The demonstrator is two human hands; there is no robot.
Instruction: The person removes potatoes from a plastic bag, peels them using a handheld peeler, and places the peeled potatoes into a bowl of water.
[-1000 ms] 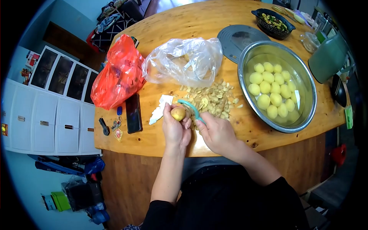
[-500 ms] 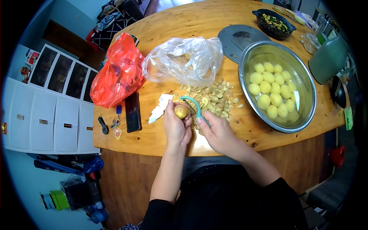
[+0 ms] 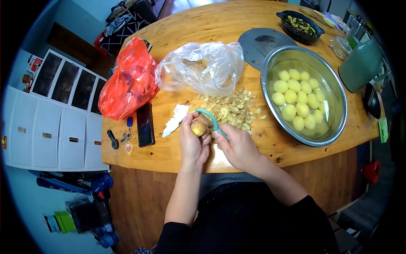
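Observation:
A small potato (image 3: 198,128) rests in my left hand (image 3: 193,144), whose fingers curl round it. My right hand (image 3: 237,146) grips the handle of a teal peeler (image 3: 215,122), and the peeler's curved head lies at the potato's upper side. Just beyond both hands spreads a heap of potato peelings (image 3: 231,109) on the wooden table. To the right, a large metal bowl (image 3: 267,91) holds many peeled yellow potatoes (image 3: 301,97) in water. A crumpled white tissue (image 3: 176,120) lies left of my left hand.
A clear plastic bag (image 3: 201,70) and a red plastic bag (image 3: 128,82) stand behind the tissue. A phone (image 3: 145,125) and keys (image 3: 127,136) lie at left. Beyond the bowl are a grey round mat (image 3: 258,44), a dark dish of food (image 3: 299,27) and a green jug (image 3: 361,65).
The peeler's head has shifted slightly left across the potato, and the potato appears turned a little in my left hand. The whole view has drifted slightly.

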